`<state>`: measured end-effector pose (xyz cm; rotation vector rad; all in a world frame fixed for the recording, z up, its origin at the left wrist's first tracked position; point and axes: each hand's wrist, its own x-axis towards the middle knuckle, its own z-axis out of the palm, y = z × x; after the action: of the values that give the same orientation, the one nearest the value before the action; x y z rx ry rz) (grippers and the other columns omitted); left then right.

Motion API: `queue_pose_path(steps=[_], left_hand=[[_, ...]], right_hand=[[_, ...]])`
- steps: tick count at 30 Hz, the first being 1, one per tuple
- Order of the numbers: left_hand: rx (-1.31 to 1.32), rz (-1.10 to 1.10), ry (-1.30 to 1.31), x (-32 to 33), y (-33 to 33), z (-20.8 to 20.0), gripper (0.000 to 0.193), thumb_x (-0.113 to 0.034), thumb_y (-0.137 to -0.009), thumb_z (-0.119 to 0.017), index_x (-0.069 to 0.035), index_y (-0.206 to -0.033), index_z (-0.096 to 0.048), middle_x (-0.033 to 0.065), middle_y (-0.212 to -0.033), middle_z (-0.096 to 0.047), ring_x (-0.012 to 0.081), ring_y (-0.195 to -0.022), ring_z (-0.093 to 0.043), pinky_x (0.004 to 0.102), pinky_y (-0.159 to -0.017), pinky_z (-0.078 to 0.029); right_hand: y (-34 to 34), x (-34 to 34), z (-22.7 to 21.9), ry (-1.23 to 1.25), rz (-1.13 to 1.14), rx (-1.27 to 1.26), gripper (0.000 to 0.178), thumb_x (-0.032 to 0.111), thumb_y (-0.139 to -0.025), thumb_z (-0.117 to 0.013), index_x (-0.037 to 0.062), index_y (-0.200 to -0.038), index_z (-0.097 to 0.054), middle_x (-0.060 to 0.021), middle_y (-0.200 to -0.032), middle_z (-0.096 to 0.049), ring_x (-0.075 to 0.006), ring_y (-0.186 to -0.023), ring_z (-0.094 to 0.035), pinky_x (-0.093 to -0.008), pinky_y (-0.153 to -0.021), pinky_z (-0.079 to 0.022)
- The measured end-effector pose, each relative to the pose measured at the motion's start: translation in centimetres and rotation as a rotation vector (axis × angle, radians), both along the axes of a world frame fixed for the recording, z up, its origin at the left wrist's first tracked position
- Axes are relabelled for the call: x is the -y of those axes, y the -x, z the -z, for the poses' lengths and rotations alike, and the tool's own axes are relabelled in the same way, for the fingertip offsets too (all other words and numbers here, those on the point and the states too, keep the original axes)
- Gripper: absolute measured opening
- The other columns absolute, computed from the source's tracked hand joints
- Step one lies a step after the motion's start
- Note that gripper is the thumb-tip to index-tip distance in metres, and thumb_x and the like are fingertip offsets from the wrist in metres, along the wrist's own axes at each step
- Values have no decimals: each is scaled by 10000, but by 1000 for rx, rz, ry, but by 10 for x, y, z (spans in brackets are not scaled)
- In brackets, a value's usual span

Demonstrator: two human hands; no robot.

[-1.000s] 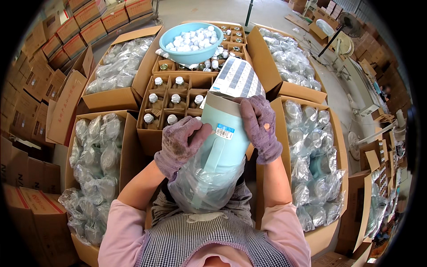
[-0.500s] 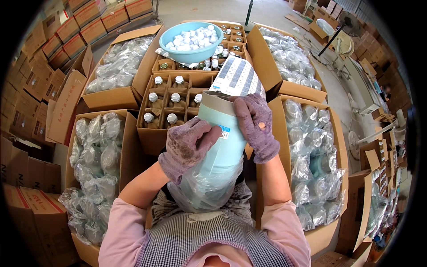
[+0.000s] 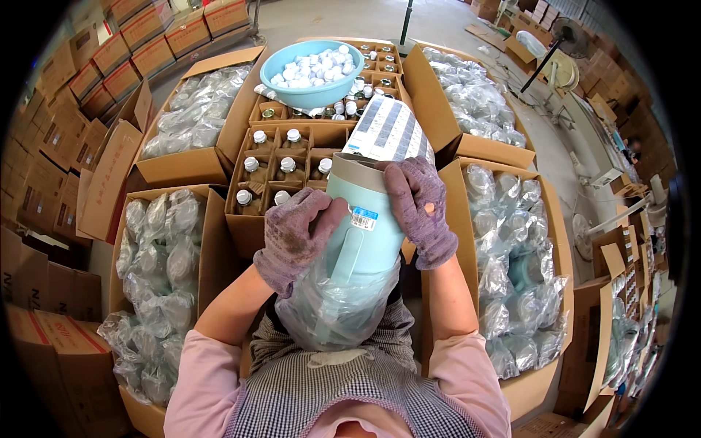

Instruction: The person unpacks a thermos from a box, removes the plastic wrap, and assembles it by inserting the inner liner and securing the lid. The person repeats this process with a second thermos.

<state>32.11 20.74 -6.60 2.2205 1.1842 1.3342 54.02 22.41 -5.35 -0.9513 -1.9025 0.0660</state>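
A light-blue jug (image 3: pixel 359 244) with a grey rim and a moulded handle stands tilted in front of me, its lower part inside a clear plastic bag (image 3: pixel 328 310). A blue-and-white barcode sticker (image 3: pixel 364 218) lies on its wall above the handle. My right hand (image 3: pixel 421 210), in a purple work glove, is closed over the rim at the right. At the jug's left side, my left hand (image 3: pixel 298 235) is closed against the wall, thumb close to the sticker's left edge. Its glove is stained, and some fingertips are hidden. A sticker sheet (image 3: pixel 391 125) lies behind the jug.
A divided carton (image 3: pixel 232 179) of white-capped bottles stands ahead. Beyond it, a blue basin (image 3: pixel 310 93) of white caps rests on another carton. Open cartons of bagged clear items flank me, left (image 3: pixel 208 270) and right (image 3: pixel 456 212). A black fan (image 3: pixel 573 38) stands far right.
My left hand has shifted slightly left, its thumb coming off the sticker. The jug has turned, so the whole sticker and the handle now show. My right hand keeps its hold on the rim.
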Motion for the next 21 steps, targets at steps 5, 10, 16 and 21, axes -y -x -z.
queue_pose_path(steps=[5,10,16,21], left_hand=[[-126,-25,-167,-1,-4,-5,109,-83,-807,-745,-44,-797,-644,105,-703,-595,280,-581,-594,361,-538,-471],[-149,41,-197,-3,-6,-16,212,-150,-787,-784,-61,-726,-601,83,-648,-562,268,-542,-570,364,-494,-440],[-419,77,-617,-3,-1,-16,297,-190,-752,-816,-105,-664,-545,17,-593,-487,174,-482,-498,305,-450,-383],[-481,91,-837,2,0,-18,288,-224,-757,-816,-117,-693,-556,-18,-601,-447,132,-478,-479,285,-443,-366]], right_hand=[[-2,-2,1,-70,0,16,222,63,-865,-571,80,-1064,-668,-95,-843,-665,-309,-798,-614,-427,-747,-457],[0,-1,0,-34,22,31,232,59,-851,-567,78,-1064,-659,-97,-863,-673,-313,-802,-619,-426,-740,-460],[1,3,-3,-20,-18,-16,225,65,-837,-574,80,-1045,-660,-93,-875,-681,-310,-802,-623,-423,-738,-462],[0,1,-3,-70,4,21,229,61,-823,-583,73,-1038,-660,-91,-831,-661,-301,-770,-616,-414,-711,-466]])
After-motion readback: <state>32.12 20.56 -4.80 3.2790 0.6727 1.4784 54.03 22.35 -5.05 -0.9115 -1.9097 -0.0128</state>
